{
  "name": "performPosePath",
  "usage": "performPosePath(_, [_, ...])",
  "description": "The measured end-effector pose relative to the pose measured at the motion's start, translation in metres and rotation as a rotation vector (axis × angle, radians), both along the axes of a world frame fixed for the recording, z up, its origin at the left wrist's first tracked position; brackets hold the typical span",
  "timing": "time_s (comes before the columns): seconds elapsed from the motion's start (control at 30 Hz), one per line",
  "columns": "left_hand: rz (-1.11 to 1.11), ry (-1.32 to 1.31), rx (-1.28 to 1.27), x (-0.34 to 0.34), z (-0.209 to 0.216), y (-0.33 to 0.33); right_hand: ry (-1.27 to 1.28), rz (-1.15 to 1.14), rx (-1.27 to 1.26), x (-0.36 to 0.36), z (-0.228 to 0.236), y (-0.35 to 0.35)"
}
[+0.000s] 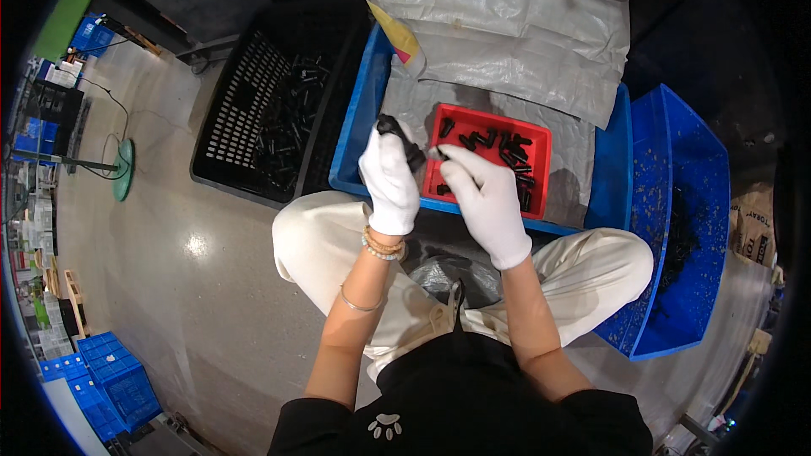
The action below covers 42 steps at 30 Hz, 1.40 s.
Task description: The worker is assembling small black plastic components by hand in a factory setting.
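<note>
My left hand (390,181), in a white glove, is closed around a black plastic part (391,125) that sticks out above and to the right of the fingers. Close by on the right, my right hand (486,198), gloved too, has its fingers pinched. Something small and greyish shows at its fingertips, beside the black part; its kind I cannot make out. Both hands are over the near left side of a red tray (547,152). Several short black parts (513,149) lie loose in that tray.
The red tray rests on grey sheeting (515,42) over a blue crate (612,171). On the left stands a black slotted basket (232,122) holding many black parts. A blue bin (705,169) with dark pieces is at the right. A green-based stand (123,171) rises from the floor.
</note>
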State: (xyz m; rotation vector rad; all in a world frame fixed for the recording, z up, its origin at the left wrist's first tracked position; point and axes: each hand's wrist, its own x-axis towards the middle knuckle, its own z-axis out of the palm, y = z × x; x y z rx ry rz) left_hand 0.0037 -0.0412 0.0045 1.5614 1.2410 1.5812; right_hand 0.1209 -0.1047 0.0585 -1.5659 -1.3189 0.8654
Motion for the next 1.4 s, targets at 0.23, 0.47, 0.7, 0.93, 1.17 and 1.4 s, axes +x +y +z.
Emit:
performPosePath(0.23, [-0.278, -1.258, -0.265, -0.074, 0.02, 0.032, -0.325, -0.024, -0.118, 0.085, -0.145, 0.048])
performPosePath(0.47, [-0.21, -1.243, -0.381, -0.061, 0.024, 0.027, -0.685, 0.387, -0.654, 0.103, -0.303, 0.055])
performPosePath(0.7, [-0.29, -1.012, -0.407, -0.038, 0.016, 0.023, -0.487, 0.584, -0.904, 0.07, -0.356, 0.085])
performPosePath(0.93, [-0.245, -0.923, -0.5, -0.026, -0.004, 0.025, -0.65, 0.768, -0.973, 0.066, -0.375, 0.09])
performPosePath(1.17, [-0.291, -0.825, -0.588, -0.011, -0.017, 0.028, -0.6, 0.583, -0.806, 0.067, -0.331, 0.09])
performPosePath(1.4, [-0.14, -0.164, -0.424, -0.005, 0.018, 0.011, 0.928, -0.005, -0.475, 0.056, -0.122, 0.055])
